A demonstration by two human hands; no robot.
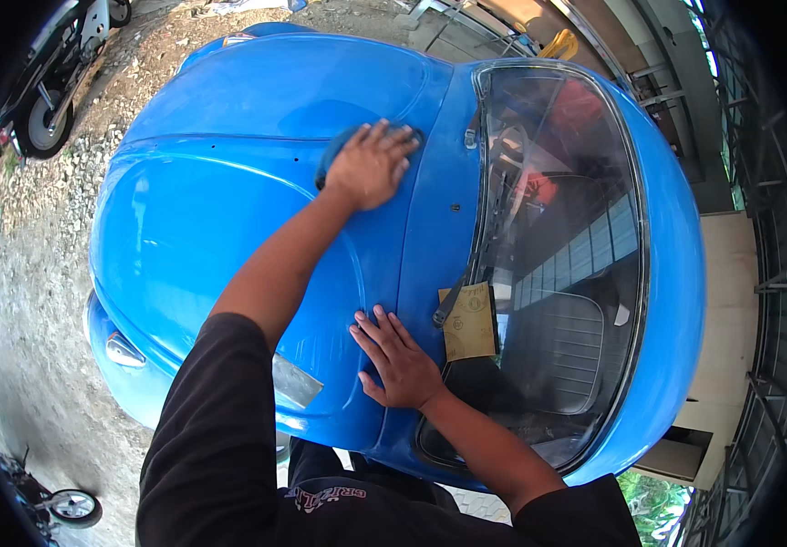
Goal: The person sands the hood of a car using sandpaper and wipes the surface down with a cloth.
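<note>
My left hand (371, 166) presses a dark blue cloth (326, 162) against the hood (229, 219) of a blue, rounded car, close to the seam before the windshield. Its fingers spread over the cloth and are slightly blurred; most of the cloth is hidden beneath them. Nearer to me, my right hand (399, 363) lies flat on the rear part of the hood, fingers apart and holding nothing. Beside it, a tan sheet of sandpaper (469, 324) rests on the lower windshield by the wiper (449, 303). A grey rectangular piece (296, 381) lies on the hood's near side.
The windshield (567, 228) shows a seat and steering wheel inside. Motorcycles stand on gravel at the far left (45, 123) and near left (72, 507). Behind the car, a beige wall panel (729, 346) and metal framework rise at the right.
</note>
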